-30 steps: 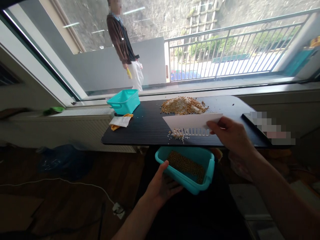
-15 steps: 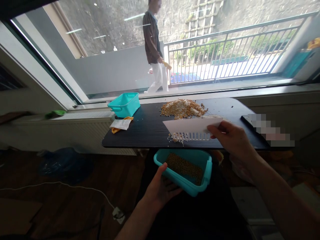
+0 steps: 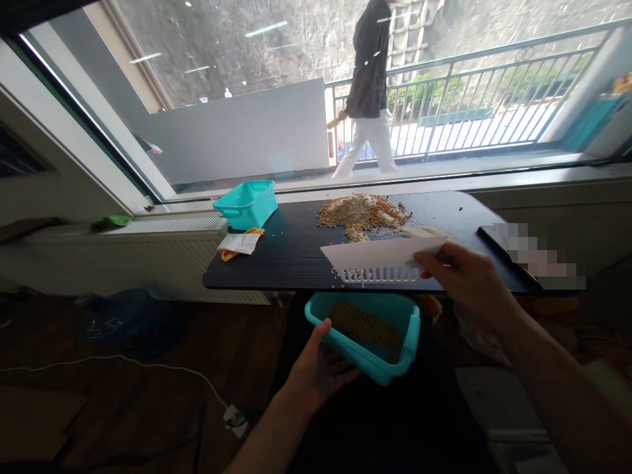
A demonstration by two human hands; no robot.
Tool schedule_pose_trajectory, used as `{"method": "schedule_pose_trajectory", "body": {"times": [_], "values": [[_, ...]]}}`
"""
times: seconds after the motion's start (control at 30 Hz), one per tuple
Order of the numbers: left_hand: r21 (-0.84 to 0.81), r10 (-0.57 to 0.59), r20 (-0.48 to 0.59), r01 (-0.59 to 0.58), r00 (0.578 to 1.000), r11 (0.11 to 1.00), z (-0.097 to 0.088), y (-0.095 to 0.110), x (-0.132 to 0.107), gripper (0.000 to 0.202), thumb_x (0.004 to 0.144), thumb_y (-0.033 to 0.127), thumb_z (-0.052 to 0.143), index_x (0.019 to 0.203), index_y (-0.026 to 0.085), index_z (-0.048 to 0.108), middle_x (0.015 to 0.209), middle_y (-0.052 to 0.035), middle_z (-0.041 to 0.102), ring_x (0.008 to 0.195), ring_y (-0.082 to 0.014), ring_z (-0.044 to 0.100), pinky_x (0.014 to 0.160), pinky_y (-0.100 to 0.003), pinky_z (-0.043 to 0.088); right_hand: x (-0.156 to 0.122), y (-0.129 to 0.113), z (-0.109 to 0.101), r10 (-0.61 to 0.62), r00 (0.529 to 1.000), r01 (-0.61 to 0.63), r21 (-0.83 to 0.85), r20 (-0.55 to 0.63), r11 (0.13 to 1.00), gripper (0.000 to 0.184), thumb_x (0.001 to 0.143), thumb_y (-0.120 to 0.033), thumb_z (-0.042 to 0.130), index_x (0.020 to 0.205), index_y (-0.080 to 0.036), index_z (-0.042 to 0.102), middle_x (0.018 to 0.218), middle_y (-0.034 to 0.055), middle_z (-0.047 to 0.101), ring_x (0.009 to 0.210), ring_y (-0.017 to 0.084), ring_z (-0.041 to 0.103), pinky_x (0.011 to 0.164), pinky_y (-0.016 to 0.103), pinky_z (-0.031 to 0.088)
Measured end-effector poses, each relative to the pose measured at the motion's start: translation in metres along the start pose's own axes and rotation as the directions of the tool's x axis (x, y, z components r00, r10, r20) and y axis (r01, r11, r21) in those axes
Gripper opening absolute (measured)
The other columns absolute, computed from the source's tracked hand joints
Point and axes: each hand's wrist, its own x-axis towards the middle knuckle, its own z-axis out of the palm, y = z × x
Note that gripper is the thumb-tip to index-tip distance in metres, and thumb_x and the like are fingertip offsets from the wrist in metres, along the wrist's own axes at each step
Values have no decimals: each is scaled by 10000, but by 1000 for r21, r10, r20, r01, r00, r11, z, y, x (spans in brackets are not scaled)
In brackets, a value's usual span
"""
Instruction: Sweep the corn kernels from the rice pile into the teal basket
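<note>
My left hand (image 3: 316, 365) grips the near left side of a turquoise plastic basin (image 3: 411, 349), thumb over the rim and fingers underneath. Inside the basin lies a layer of small brownish grains or beans (image 3: 365, 329); their kind I cannot make out. The basin sits just below the table's front edge. In my right hand (image 3: 457, 266) a white card with a row of slots cut along its lower edge (image 3: 380, 253) is pinched at its right end. The card stands tilted at the front of the dark table (image 3: 291, 263), with a few grains behind its slots.
A heap of yellow-orange kernels mixed with white grains (image 3: 363, 210) lies behind the card, with a pale patch of white grains (image 3: 424, 232) to its right. A second turquoise basin (image 3: 251, 207) and a folded cloth (image 3: 241, 243) sit at left. Outside the window walks a person (image 3: 370, 79).
The slotted card in my right hand has come slightly nearer the table's front edge. My left hand and the basin have barely moved. The person outside has walked to the right.
</note>
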Motion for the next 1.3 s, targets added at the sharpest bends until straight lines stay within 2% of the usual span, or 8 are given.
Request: {"method": "schedule_pose_trajectory", "body": {"times": [0.13,0.27,0.43,0.6,0.9,1.1,1.3], "values": [[-4,1,9,-1,1000,1000,-2,-1,2,622,816,548,594,1266,123,529,1154,-173,616,989,-288,644,914,-449,514,-5,1,-5,-2,999,2,-2,37,1000,244,654,-462,666,674,-222,627,588,-14,626,546,152,560,556,296,487],[3,7,-3,-7,1000,1000,-2,-1,2,623,817,553,594,1263,122,526,1129,-162,622,957,-272,653,909,-441,516,-5,-2,-7,20,999,-22,-55,-43,998,224,698,-439,661,714,-217,637,585,-5,631,553,158,573,550,288,468],[4,-1,-11,1,1000,1000,-5,0,1,622,820,561,585,1234,98,542,1132,-178,616,986,-273,640,928,-439,504,6,-2,2,-53,997,47,-107,-52,993,194,739,-393,632,691,-207,603,588,-5,615,574,142,547,569,271,461],[2,20,0,-20,1000,1000,-7,-1,-2,609,821,540,594,1253,113,541,1183,-177,606,1026,-284,627,934,-439,502,13,6,8,-98,994,89,-155,-46,984,275,745,-453,620,631,-210,557,559,-12,579,570,137,528,568,271,449],[21,28,3,-28,1000,999,-6,-2,0,628,815,559,593,1266,126,539,1158,-172,612,1018,-280,630,914,-430,510,4,-9,4,-26,999,24,-50,-31,998,213,722,-401,633,670,-201,583,574,-12,591,547,123,510,558,264,438],[14,26,-1,-26,1000,1000,-8,-1,1,603,819,547,592,1247,124,546,1151,-178,619,1035,-289,627,923,-445,504,6,-4,7,-42,999,43,-32,17,999,189,733,-386,640,675,-210,600,580,-17,594,558,127,518,570,265,445],[17,15,-23,-15,1000,1000,-7,0,-1,600,815,549,600,1232,120,548,1100,-164,637,974,-270,648,914,-437,511,0,-3,4,-26,998,28,-34,62,999,200,718,-385,646,627,-216,587,554,-18,583,531,128,501,544,270,448]]}}
